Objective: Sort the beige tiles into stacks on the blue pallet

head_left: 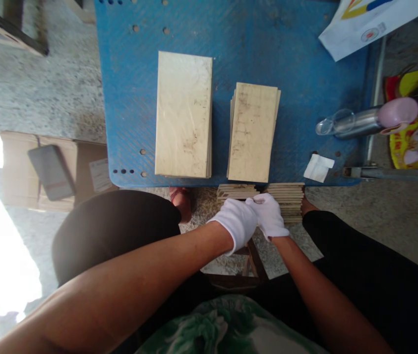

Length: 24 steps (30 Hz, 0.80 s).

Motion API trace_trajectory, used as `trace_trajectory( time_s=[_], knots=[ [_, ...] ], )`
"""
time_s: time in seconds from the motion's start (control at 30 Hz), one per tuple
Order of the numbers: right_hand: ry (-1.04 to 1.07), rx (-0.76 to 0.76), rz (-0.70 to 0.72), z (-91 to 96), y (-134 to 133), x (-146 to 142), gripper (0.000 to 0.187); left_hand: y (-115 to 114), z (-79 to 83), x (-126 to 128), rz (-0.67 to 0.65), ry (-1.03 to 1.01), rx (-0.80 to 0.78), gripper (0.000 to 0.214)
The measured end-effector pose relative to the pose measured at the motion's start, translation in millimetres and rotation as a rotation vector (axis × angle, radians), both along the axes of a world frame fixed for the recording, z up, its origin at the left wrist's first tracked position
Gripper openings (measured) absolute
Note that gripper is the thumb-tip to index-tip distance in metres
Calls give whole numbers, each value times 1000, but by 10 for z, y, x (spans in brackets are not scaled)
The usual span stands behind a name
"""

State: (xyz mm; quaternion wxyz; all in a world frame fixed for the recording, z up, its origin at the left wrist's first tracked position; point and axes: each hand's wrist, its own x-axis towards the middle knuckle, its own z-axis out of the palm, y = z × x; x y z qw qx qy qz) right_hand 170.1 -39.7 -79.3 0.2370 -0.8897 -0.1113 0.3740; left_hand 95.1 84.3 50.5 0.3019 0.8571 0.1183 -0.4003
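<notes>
Both of my hands wear white gloves and meet just below the front edge of the blue table (128,123). My left hand (239,220) has its fingers curled, with the tips touching my right hand (270,216). The right hand's fingers are also bent closed, and anything pinched between the two is hidden. Right beyond the gloves, low by my feet, stand two rows of thin flat slabs on edge, a left row (233,191) and a right row (290,201). Two piles of cream tile-like slabs lie on the table, a larger pile (183,113) and a smaller one (253,132), both with dark smudges.
A steel bottle with a pink cap (364,121), a clear cup (325,126) and a folded white paper (318,167) are at the table's right. A white bag (371,24) lies back right. At left, a phone (51,172) rests on a cardboard box (13,167).
</notes>
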Motion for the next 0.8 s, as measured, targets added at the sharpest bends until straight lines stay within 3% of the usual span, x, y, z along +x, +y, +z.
trace_trajectory(
  time_s=[0.2, 0.37, 0.63, 0.8],
  knots=[
    [11, -59, -17, 8, 15, 16, 28, 43, 6, 0, -33, 21, -31, 33],
    [25, 23, 4, -46, -35, 31, 29, 56, 4, -18, -11, 1, 35, 35],
    [15, 42, 53, 147, -139, -125, 31, 166, -2, -82, 15, 44, 97, 32],
    [-70, 1, 272, 161, -183, -143, 26, 173, -27, -126, 63, 49, 162, 35]
  ],
)
